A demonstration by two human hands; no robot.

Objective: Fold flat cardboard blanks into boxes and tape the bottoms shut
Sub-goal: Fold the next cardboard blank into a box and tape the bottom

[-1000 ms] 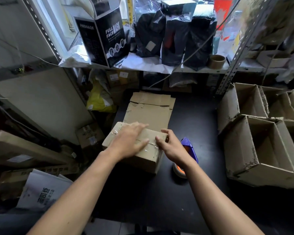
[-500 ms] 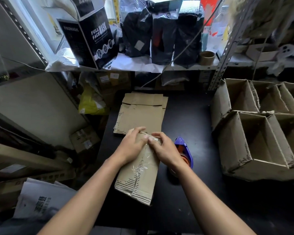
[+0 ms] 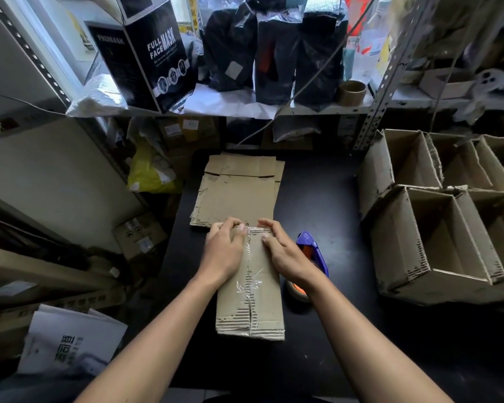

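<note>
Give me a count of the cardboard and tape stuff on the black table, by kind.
Box being taped: 1
Stack of flat blanks: 1
Finished open boxes: at least 4, cut off at the right edge
Tape dispenser: 1
Total: at least 7

Worn on the head, looking forward and steeply down over both forearms at the black worktop (image 3: 326,199), close above the left hand (image 3: 224,251) and right hand (image 3: 285,254). Wide-angle, bending the shelf (image 3: 245,107) across the top and taking in the open boxes (image 3: 425,228) at the right edge. Single view only, so nothing shared
</note>
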